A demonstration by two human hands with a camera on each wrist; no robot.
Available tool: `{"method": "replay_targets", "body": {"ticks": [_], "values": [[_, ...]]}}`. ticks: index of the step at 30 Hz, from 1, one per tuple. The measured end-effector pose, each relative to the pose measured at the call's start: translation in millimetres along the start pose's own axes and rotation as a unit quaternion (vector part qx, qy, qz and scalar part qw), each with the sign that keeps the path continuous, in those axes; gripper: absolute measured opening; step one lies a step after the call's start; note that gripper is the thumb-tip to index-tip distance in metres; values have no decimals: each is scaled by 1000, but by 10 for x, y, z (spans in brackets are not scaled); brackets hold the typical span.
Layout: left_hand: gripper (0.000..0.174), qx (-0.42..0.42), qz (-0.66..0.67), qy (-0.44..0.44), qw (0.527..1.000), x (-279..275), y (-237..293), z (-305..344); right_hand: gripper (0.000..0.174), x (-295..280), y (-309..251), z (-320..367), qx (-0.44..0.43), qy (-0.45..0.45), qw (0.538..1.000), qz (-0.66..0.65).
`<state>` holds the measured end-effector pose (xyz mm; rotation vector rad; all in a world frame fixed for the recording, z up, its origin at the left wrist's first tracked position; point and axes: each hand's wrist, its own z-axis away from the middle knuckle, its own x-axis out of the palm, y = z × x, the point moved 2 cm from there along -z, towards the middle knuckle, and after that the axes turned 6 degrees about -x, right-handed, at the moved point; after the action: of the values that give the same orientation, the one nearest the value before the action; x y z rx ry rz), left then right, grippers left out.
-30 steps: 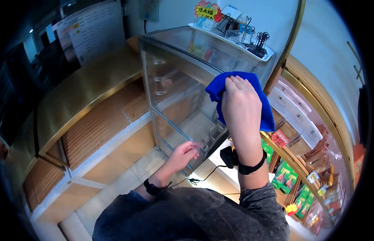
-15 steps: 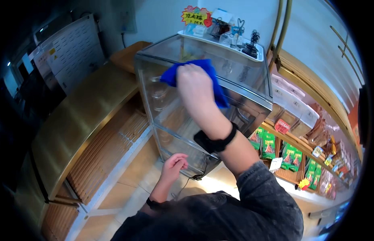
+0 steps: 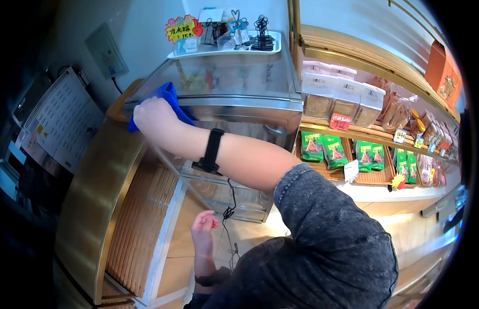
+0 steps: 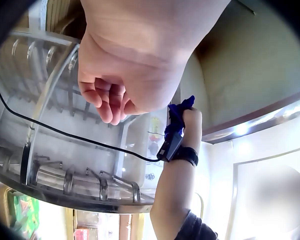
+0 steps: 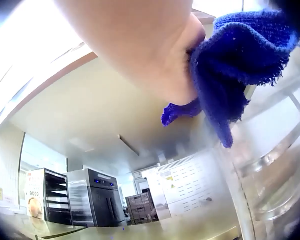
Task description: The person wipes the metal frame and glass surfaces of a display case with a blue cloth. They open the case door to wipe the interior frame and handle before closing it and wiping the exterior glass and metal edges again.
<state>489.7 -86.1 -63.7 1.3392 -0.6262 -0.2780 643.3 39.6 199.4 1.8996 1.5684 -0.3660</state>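
Observation:
A bunched blue cloth [image 3: 170, 93] lies at the front left top corner of a glass display cabinet [image 3: 239, 77]. My right hand [image 3: 154, 113] grips it, fingers folded into the fabric. In the right wrist view the cloth [image 5: 225, 75] hangs in folds beside the palm, its frayed edge next to the glass side. My left hand [image 3: 203, 230] hangs low in front of the cabinet, its fingers loosely curled around nothing. The left wrist view shows that same hand [image 4: 130, 75] from the palm side, with metal racks [image 4: 70, 182] behind the glass.
A white tray [image 3: 224, 53] with clips and a price sign [image 3: 183, 29] stands on the cabinet. To the left is a brass-coloured counter [image 3: 90, 201] over a slatted shelf. Shelves with green packets [image 3: 334, 151] and boxed goods stand right. A cable [image 3: 229, 212] dangles from the right wrist.
My right hand has carried the cloth leftward along the cabinet's top front, from its right part to the left corner. My left hand stays low and holds nothing. The head view has shifted.

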Motion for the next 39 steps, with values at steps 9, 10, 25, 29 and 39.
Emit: {"method": "replay_targets", "body": {"ticks": [9,10,25,29,39], "values": [[18,-9,-29,-91,995,593,-39,-63,14,-786,622,880,35,-7,998,-46],[17,-12,-40,-108,993,661,-52,-67,15,-883,694,966,28,2,998,-56],[17,1,-113,-103,988,1015,-96,3,12,-2278,1638,2274,120,34,972,-200],[20,59,-163,-18,985,1045,7,-85,25,-2086,1944,3046,311,16,749,-585],[39,506,-455,189,708,1733,1556,-305,45,-1235,2249,4878,514,202,279,-786]]}}
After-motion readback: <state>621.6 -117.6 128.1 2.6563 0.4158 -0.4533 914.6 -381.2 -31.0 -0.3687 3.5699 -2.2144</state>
